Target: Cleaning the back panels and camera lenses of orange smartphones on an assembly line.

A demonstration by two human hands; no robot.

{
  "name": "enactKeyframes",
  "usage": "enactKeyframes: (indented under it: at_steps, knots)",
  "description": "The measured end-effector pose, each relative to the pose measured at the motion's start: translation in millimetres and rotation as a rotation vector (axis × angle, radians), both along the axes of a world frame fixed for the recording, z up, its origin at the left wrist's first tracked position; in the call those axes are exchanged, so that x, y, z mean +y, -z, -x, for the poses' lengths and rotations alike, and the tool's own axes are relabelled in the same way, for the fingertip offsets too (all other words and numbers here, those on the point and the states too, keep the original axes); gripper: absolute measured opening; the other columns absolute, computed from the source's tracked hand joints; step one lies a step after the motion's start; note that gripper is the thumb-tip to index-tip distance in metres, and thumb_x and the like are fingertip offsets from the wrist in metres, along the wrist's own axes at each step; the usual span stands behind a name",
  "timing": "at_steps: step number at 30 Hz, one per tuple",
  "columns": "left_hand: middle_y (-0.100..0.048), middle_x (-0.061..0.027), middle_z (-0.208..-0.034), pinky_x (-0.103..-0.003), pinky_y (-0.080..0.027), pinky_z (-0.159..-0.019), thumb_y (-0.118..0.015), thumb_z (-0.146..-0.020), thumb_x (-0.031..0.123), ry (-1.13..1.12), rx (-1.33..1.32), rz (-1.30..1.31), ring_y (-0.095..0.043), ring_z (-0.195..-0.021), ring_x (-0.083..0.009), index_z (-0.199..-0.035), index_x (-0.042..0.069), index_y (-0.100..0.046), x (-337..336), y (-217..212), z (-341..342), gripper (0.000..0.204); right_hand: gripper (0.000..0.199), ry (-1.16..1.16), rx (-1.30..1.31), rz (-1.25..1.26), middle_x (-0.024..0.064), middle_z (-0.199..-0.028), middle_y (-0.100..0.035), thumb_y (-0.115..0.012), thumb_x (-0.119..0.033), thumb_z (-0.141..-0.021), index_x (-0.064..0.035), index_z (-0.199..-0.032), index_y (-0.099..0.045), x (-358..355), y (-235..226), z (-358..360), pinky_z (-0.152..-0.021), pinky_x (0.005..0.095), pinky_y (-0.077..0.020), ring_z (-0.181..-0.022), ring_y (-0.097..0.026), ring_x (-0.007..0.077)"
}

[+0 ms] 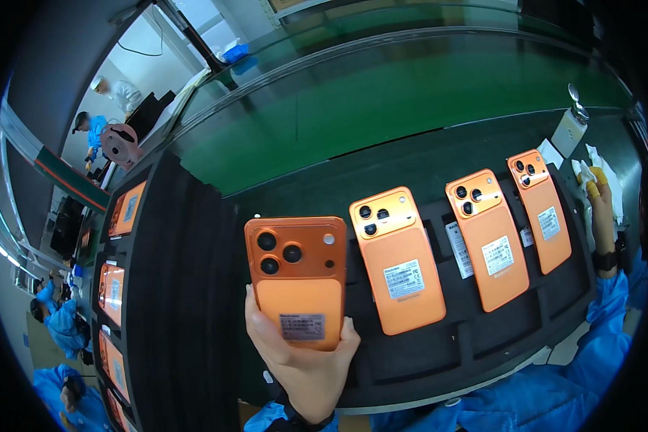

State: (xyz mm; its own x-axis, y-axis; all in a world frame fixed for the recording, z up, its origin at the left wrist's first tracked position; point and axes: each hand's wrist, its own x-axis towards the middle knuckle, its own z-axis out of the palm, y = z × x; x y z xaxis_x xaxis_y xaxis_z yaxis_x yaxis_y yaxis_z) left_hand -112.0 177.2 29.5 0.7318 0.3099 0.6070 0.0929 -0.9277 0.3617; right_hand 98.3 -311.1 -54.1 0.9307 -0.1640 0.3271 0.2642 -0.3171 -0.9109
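Hand (L) (306, 374) upright, clamped on orange phone (299, 291); R hand (600, 200) fwd, grip unclear.

Beyond the workspace, a broad green conveyor belt (381, 108) is edged by a grey rail. At the far left, a blue plastic basket (235, 52) is set beside a dark post (191, 36), and a dark cable (142, 55) is hung against a pale wall (133, 68). Nearer, a pink rounded object (120, 146) is seen. White is worn by one far worker (127, 95), blue by another (96, 131); a light strip (2, 247) is mounted along the left.
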Motion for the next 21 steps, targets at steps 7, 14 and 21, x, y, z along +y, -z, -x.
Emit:
enactKeyframes:
  at_steps: [7, 14, 21]
  knots:
    - [-0.042, -0.0190, -0.112, -0.036, -0.037, -0.091, -0.066, -0.057, -0.003, -0.006, 0.269, 0.348, -0.049, -0.104, -0.0311, -0.137, 0.013, 0.001, 29, -6, -31, 0.105, 0.033, 0.049, 0.010, 0.103, 0.0089, -0.106, -0.055, -0.046, -0.015, -0.088, -0.0002, -0.116, -0.045, 31, -12, 9, -0.089, 0.0261, -0.0358, -0.098, -0.052, 0.0173]
    - [-0.042, -0.0189, -0.111, -0.038, -0.041, -0.090, -0.068, -0.060, 0.000, -0.046, 0.415, 0.183, -0.051, -0.101, -0.0324, -0.137, 0.012, 0.001, 32, 5, -45, 0.104, 0.026, -0.073, 0.011, 0.120, 0.0075, -0.099, -0.058, -0.049, -0.015, -0.086, -0.0020, -0.109, -0.049, 47, -25, 15, -0.084, 0.0254, -0.0374, -0.095, -0.053, 0.0151]
    - [-0.032, -0.0226, -0.127, -0.039, -0.031, -0.098, -0.067, -0.065, 0.000, 0.018, 0.412, 0.083, -0.038, -0.116, -0.0345, -0.137, 0.008, 0.000, 27, 8, -47, 0.098, 0.029, -0.081, 0.011, 0.054, 0.0078, -0.103, -0.056, -0.047, -0.018, -0.088, -0.0034, -0.114, -0.047, 49, -24, 19, -0.083, 0.0232, -0.0366, -0.095, -0.052, 0.0139]
